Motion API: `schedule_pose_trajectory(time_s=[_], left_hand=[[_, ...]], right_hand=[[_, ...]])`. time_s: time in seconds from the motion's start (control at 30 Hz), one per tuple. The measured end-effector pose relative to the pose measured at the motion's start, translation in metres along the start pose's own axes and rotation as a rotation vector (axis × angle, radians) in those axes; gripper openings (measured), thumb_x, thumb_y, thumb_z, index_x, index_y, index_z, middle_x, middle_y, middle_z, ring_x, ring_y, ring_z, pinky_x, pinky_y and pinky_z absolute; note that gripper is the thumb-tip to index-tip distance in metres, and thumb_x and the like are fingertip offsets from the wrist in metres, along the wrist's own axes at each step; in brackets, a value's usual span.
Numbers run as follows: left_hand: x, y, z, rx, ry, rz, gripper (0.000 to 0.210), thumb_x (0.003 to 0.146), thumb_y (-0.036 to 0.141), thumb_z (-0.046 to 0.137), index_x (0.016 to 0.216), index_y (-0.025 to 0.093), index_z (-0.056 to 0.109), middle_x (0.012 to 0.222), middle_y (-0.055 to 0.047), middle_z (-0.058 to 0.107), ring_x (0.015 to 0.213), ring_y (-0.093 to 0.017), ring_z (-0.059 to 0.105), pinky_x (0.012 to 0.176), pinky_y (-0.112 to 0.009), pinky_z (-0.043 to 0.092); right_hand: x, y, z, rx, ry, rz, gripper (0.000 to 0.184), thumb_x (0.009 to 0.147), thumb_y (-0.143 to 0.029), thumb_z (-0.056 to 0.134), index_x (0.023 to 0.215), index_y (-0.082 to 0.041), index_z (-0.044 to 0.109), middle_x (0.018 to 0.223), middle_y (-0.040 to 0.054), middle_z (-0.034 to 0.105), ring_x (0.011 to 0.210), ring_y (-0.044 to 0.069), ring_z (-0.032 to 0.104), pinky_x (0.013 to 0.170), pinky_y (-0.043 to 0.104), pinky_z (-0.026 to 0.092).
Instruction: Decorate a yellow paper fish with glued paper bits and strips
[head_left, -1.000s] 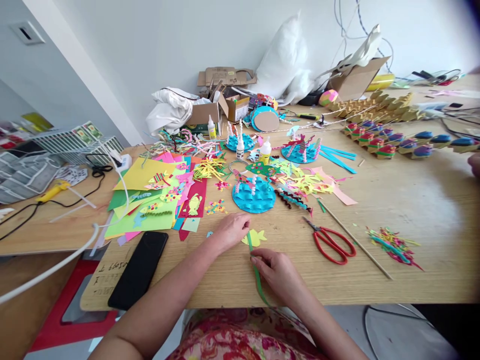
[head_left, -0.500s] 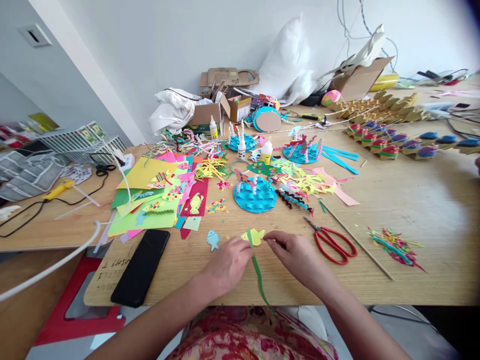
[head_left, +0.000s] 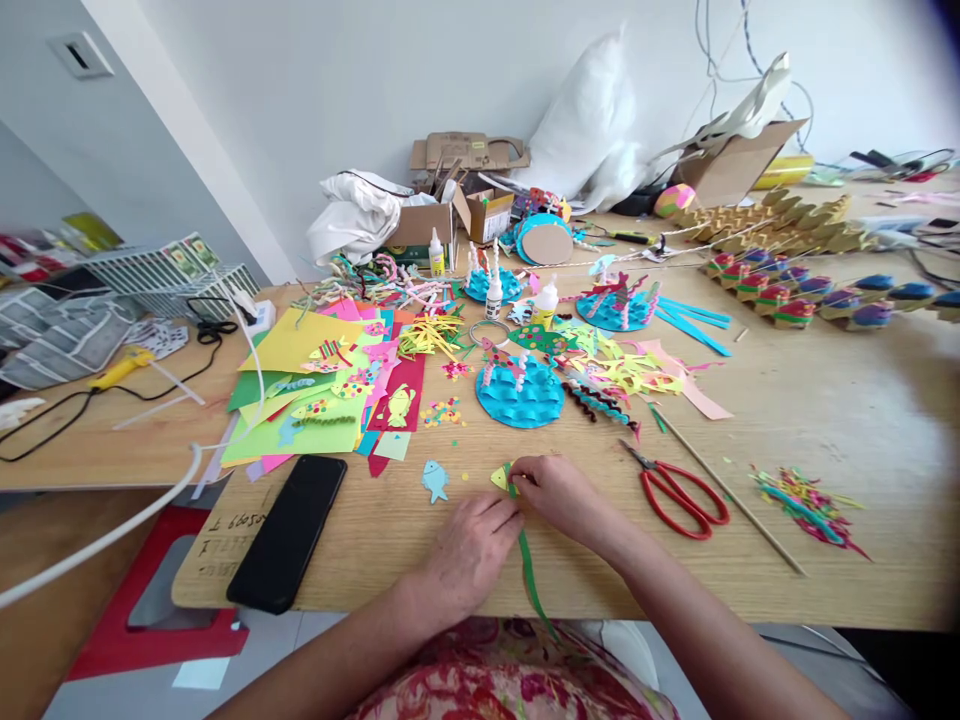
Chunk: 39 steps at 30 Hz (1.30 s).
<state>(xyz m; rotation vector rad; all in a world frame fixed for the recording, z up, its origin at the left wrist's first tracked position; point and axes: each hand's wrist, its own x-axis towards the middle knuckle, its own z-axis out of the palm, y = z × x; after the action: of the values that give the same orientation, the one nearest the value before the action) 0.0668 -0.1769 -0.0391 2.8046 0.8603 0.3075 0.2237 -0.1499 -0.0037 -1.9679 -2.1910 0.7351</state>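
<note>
A small yellow paper fish (head_left: 500,479) lies on the table in front of me, with a green paper strip (head_left: 531,575) across its body. The strip's long tail hangs down to the table's front edge. My right hand (head_left: 559,500) covers the fish's tail end, its fingers closed in a pinch on the strip at the fish. Just below, my left hand (head_left: 476,550) has its fingers drawn together on the strip; its fingertips are partly hidden. A blue paper fish (head_left: 434,481) lies to the left, and red-handled scissors (head_left: 682,497) lie to the right.
A black phone (head_left: 287,533) lies at front left, near coloured paper sheets (head_left: 300,340). A thin wooden stick (head_left: 731,490) and a pile of shreds (head_left: 810,510) are at right. Beyond my hands stand a blue disc (head_left: 521,400) and glue bottles (head_left: 545,303).
My right hand has moved left from the fish's tail onto the strip and over the fish's back half. My left hand has slid down slightly, nearer me. The view has shifted a little.
</note>
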Motion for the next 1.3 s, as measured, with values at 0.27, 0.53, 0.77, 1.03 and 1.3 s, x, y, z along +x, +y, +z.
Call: schedule_pose_trajectory(time_s=[0.27,0.53,0.77,1.03,1.3], left_hand=[[-0.002,0.000,0.003,0.019,0.018,-0.003,0.026,0.088,0.021,0.038,0.110,0.017,0.052,0.112,-0.003,0.057,0.105,-0.015,0.045,0.089,-0.030,0.040],[-0.004,0.000,0.006,0.017,0.032,-0.008,0.027,0.089,0.022,0.035,0.109,0.017,0.052,0.113,-0.003,0.057,0.104,-0.016,0.046,0.086,-0.030,0.040],[-0.007,0.001,0.004,0.055,0.018,-0.001,0.027,0.088,0.021,0.038,0.112,0.017,0.050,0.116,-0.003,0.055,0.106,-0.015,0.044,0.087,-0.030,0.039],[-0.006,0.002,-0.001,0.047,-0.020,-0.017,0.028,0.089,0.022,0.035,0.112,0.017,0.051,0.112,-0.003,0.057,0.105,-0.015,0.046,0.086,-0.031,0.040],[-0.007,0.003,0.001,0.048,-0.005,-0.026,0.026,0.088,0.022,0.040,0.111,0.018,0.052,0.114,-0.003,0.056,0.105,-0.015,0.045,0.085,-0.030,0.040]], right_hand=[[0.015,0.004,-0.002,-0.036,0.005,0.010,0.029,0.076,-0.018,0.041,0.081,-0.018,0.070,0.083,0.0065,0.071,0.076,0.018,0.063,0.058,0.022,0.037],[0.009,0.000,-0.004,-0.074,-0.020,0.004,0.029,0.075,-0.017,0.042,0.077,-0.019,0.071,0.077,0.0068,0.071,0.071,0.018,0.063,0.055,0.023,0.035],[0.017,0.001,-0.005,-0.088,-0.013,0.009,0.030,0.077,-0.019,0.040,0.080,-0.018,0.070,0.082,0.0085,0.071,0.075,0.019,0.063,0.056,0.023,0.035],[0.001,-0.003,-0.005,-0.101,-0.039,-0.018,0.028,0.074,-0.018,0.043,0.071,-0.020,0.070,0.074,0.0073,0.071,0.068,0.018,0.062,0.053,0.023,0.033],[0.020,0.001,-0.005,-0.098,-0.013,-0.013,0.029,0.074,-0.019,0.042,0.074,-0.018,0.071,0.075,0.0083,0.071,0.068,0.018,0.062,0.051,0.023,0.032]])
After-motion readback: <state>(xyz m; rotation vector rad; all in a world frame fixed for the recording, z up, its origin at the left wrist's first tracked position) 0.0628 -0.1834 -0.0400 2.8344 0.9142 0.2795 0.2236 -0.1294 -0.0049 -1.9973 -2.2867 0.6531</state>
